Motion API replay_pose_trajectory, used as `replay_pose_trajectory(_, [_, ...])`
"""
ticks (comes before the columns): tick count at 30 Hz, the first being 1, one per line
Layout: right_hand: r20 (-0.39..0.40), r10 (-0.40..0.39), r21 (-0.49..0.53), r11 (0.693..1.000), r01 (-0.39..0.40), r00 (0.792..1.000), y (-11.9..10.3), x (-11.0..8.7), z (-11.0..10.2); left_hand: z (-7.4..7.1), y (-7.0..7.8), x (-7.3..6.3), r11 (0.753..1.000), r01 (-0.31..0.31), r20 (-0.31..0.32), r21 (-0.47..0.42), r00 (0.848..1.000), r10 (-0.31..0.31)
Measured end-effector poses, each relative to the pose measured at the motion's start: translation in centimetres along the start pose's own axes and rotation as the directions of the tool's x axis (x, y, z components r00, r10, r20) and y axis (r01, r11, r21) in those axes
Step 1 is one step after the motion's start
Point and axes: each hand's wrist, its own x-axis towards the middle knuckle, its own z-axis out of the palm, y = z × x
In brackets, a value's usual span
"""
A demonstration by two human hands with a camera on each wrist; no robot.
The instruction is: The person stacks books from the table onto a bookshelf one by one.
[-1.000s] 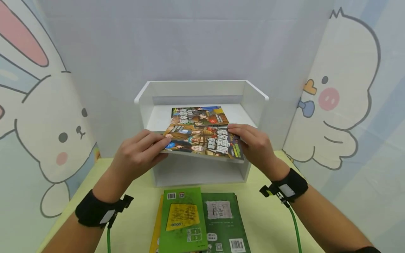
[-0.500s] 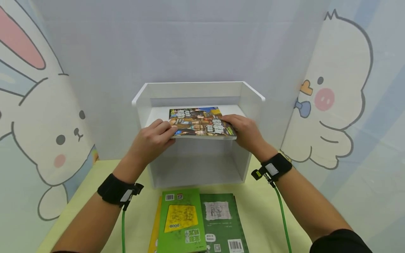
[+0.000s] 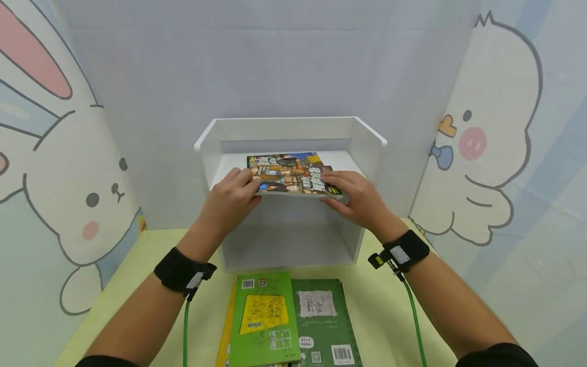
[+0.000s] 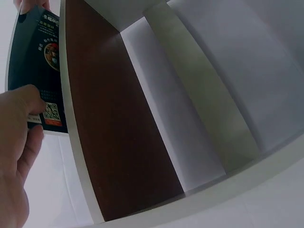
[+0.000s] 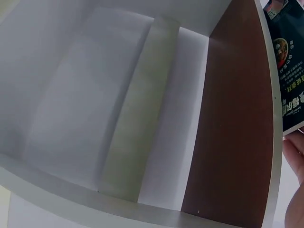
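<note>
Both hands hold a comic-style paperback book (image 3: 298,182) with a colourful cover, at the front of a white shelf unit's upper shelf (image 3: 344,159). My left hand (image 3: 231,199) pinches its left edge, and my right hand (image 3: 359,201) grips the right front corner, thumb below and fingers on top. Behind and partly covered by it lies a similar book (image 3: 282,160) on that shelf. From below, the left wrist view shows the held book's dark back cover (image 4: 35,61) sticking out past the shelf edge. The right wrist view shows that dark cover (image 5: 287,71) above my right fingers.
The lower compartment (image 3: 289,242) opens toward me under the shelf. In front of it, on the pale yellow-green table (image 3: 385,326), lie a bright green book (image 3: 263,344), a dark green book (image 3: 325,329) and a yellow one (image 3: 224,336) partly underneath. Cartoon-printed curtains surround the table.
The held book has moved away from me, levelled out and now overlaps more of the book behind it. Both hands moved forward with it; my right thumb has come to the front edge.
</note>
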Motion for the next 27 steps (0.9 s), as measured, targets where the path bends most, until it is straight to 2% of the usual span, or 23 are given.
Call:
replay_pose_trajectory(4, [-0.002, 0.032, 0.017, 0.999, -0.032, 0.999, -0.2, 0.1, 0.3, 0.1, 0.1, -0.1, 0.999, 0.038, 0.038, 0.004, 0.999, -0.038])
replay_pose_trajectory(10, [0.070, 0.109, 0.044, 0.993, -0.113, 0.992, -0.1, 0.4, 0.4, 0.7, -0.5, -0.7, 0.997, 0.061, 0.081, -0.051, 0.995, -0.057])
replay_pose_trajectory(17, [0.135, 0.192, -0.012, 0.981, -0.192, 0.972, 0.0, 1.1, 0.4, 1.3, -1.0, -0.6, 0.985, 0.120, 0.113, -0.125, 0.988, -0.106])
replay_pose_trajectory(19, [0.170, 0.226, -0.027, 0.974, -0.225, 0.959, -0.2, 1.5, 0.2, 1.4, -1.1, -0.5, 0.982, 0.146, 0.125, -0.123, 0.984, -0.131])
replay_pose_trajectory(22, [0.240, 0.293, -0.063, 0.956, -0.287, 0.925, -0.4, 2.3, 0.1, 1.6, -1.2, -0.3, 0.975, 0.196, 0.154, -0.107, 0.972, -0.178])
replay_pose_trajectory(25, [0.311, 0.351, -0.089, 0.936, -0.340, 0.883, -0.5, 3.0, 0.1, 1.7, -1.2, -0.1, 0.964, 0.253, 0.226, -0.082, 0.947, -0.229])
replay_pose_trajectory(27, [0.349, 0.371, -0.103, 0.928, -0.359, 0.860, -0.3, 3.4, 0.2, 1.6, -1.1, 0.0, 0.955, 0.289, 0.291, -0.062, 0.921, -0.259])
